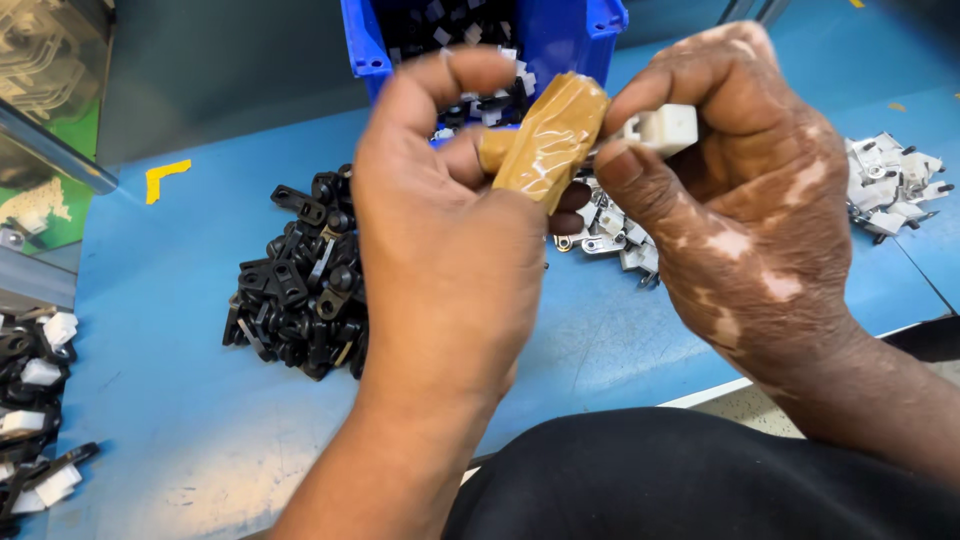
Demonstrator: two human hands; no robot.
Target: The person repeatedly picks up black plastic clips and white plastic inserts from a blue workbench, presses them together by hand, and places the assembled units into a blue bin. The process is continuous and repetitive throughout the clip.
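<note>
My left hand is raised over the blue table, its fingers curled; one finger is wrapped in tan tape. What its fingertips pinch is hidden behind the taped finger. My right hand meets it from the right, pinching a small white plastic part between thumb and forefinger. Both hands touch at the fingertips in front of the blue bin.
A heap of black plastic clips lies left of my hands. White and metal parts lie beneath them, with more at the right. A blue bin of parts stands behind. Assembled black-and-white pieces sit at the left edge.
</note>
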